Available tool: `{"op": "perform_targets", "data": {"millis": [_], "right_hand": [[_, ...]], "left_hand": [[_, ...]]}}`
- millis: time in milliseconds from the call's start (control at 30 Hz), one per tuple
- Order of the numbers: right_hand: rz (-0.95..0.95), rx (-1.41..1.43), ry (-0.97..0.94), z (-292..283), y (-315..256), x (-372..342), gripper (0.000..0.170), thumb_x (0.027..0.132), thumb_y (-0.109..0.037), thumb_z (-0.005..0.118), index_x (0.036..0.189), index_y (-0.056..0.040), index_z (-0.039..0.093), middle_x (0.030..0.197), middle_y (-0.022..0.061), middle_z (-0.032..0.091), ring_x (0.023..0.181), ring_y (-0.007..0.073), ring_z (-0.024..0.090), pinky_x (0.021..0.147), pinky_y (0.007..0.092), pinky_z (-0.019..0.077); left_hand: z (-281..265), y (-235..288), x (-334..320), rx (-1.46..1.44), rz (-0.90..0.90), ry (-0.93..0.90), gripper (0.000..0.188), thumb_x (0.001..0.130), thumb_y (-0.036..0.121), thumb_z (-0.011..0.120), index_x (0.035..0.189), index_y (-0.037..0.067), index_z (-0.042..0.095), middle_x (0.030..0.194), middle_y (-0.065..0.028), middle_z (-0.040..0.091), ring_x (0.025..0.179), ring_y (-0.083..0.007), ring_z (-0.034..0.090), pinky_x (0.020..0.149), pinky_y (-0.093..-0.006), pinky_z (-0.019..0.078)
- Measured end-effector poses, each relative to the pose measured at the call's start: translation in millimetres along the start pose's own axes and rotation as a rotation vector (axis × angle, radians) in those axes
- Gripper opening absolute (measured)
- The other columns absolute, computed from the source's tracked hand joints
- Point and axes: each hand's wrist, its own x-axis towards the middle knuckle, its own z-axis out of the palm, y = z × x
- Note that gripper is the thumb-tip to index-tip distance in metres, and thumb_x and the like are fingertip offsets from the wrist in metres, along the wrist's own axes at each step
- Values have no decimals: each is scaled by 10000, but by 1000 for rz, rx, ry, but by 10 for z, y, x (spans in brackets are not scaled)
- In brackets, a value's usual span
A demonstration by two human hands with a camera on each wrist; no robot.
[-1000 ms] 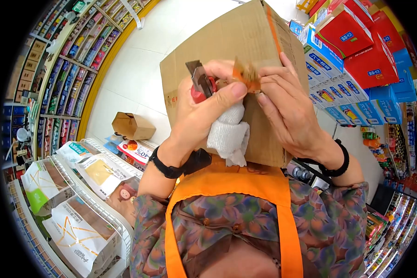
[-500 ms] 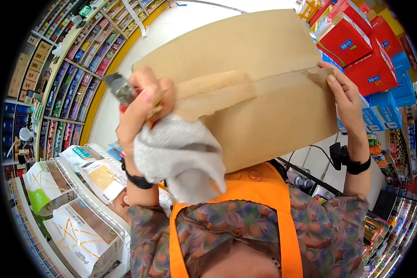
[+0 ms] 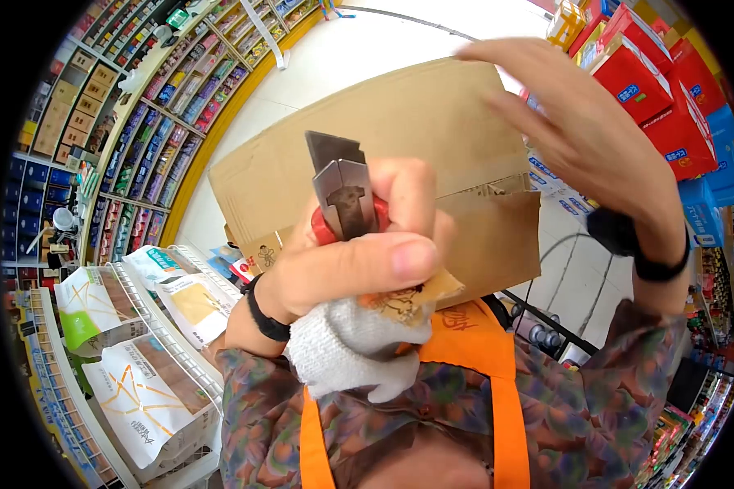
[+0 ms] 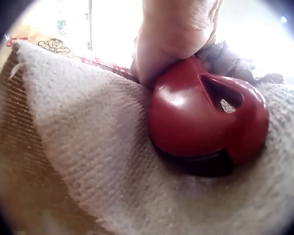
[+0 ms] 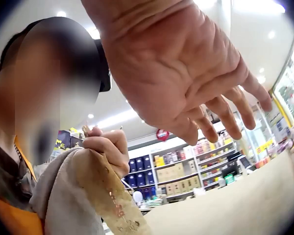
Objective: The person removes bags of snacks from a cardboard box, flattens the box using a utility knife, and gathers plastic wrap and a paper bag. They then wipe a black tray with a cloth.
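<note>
My left hand (image 3: pixel 367 265) grips a red-handled cutter (image 3: pixel 349 196), its broad metal blade pointing up in the head view. The same hand holds a white knitted cloth or glove (image 3: pixel 347 346) and a torn strip of printed brown tape (image 3: pixel 420 300). In the left wrist view the cutter's red handle end (image 4: pixel 206 112) lies against the white knit (image 4: pixel 98 127). Behind the hand stands a large brown cardboard box (image 3: pixel 359 114). My right hand (image 3: pixel 579 122) is raised at the box's right side, blurred; its fingers (image 5: pixel 225 117) are spread and hold nothing.
Store shelves (image 3: pixel 171 106) curve along the left. White bags of goods (image 3: pixel 147 399) fill a wire rack at lower left. Red cartons (image 3: pixel 632 77) and blue cartons (image 3: pixel 701 208) are stacked at right. Pale tiled floor (image 3: pixel 326 49) lies beyond the box.
My right hand has let go of the box's right edge and lifted up and away. My left hand, with cutter, cloth and tape strip, has moved right, in front of the box.
</note>
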Motion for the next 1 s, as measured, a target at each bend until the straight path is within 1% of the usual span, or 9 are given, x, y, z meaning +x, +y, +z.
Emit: {"op": "perform_targets", "data": {"millis": [100,167,233,300,333,367,600,800,1000], "right_hand": [[47,-15,-233,510,-28,784,381,976,-308,446,1205,-13,523,1110,236,599,1094,375,551,957,449,422],[101,-79,-312,893,-63,1132,525,989,-445,345,1138,6,569,1051,258,624,1030,391,583,934,449,439],[76,111,-433,1356,15,1293,664,984,-537,239,1072,-4,625,1024,259,641,976,395,601,906,447,454],[93,144,-435,1439,-10,1197,705,979,-561,206,1048,-19,650,1022,255,647,964,399,605,897,442,459],[99,158,-441,1468,30,1123,726,977,-573,189,1036,-26,663,1020,252,649,959,400,607,893,439,462],[166,210,-453,1567,152,1064,726,972,-584,200,1070,-28,657,1019,243,654,963,395,610,895,436,461],[436,276,-398,1530,534,603,756,950,-627,250,1145,-14,647,1085,222,657,1053,386,598,963,388,427],[495,319,-307,1541,663,441,760,937,-640,277,1095,-11,674,1089,243,648,1067,413,581,970,400,416],[577,303,-301,1548,784,325,754,933,-643,300,1109,-9,668,1090,267,640,1091,416,573,975,388,409]], "left_hand": [[160,-53,15,-2,19,25,288,853,113,638,712,85,389,615,-3,435,538,-62,356,486,-233,268],[199,-42,-2,109,38,45,286,856,108,636,714,83,389,613,0,432,539,-61,355,486,-234,269],[139,-86,-63,117,166,28,277,857,112,636,718,82,397,609,3,428,538,-66,365,483,-239,273],[45,-17,-226,145,354,194,277,848,128,631,705,90,396,604,-9,427,525,-82,371,465,-245,283],[-78,61,-256,67,553,56,212,838,201,657,763,79,499,631,-27,474,543,-92,440,480,-243,353],[-151,146,-335,72,623,106,206,838,199,656,773,78,504,638,-29,480,549,-95,447,487,-247,358],[-447,1109,-1117,389,907,535,172,840,191,655,842,66,536,692,-42,524,592,-122,491,532,-272,394],[-900,2057,-1678,703,877,936,167,842,183,653,901,56,564,738,-54,562,629,-144,529,570,-294,424],[-1609,2817,-2170,868,599,1279,185,844,176,652,960,45,591,784,-66,600,666,-167,567,609,-315,455]]}}
